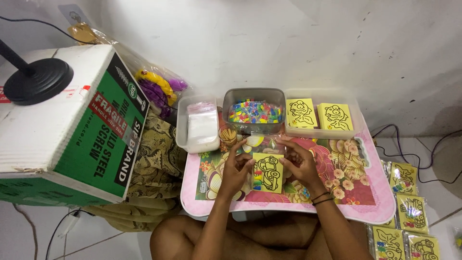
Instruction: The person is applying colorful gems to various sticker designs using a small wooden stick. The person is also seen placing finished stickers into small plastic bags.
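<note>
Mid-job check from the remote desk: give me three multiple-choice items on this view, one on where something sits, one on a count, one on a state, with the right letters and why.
1. Where is the grey tub of coloured pieces?
A. at the table's far edge, between two clear tubs
B. on the floor
C. on the cardboard box

2. How many yellow cards stand in the right clear tub?
A. none
B. two
C. five

3. What is the state of the yellow car card?
A. lying untouched
B. held by left hand and right hand inside a clear bag
C. folded in half

Answers: 1 A, it sits mid-row at the back; 2 B, two drawings show; 3 B, both hands grip it.
</note>
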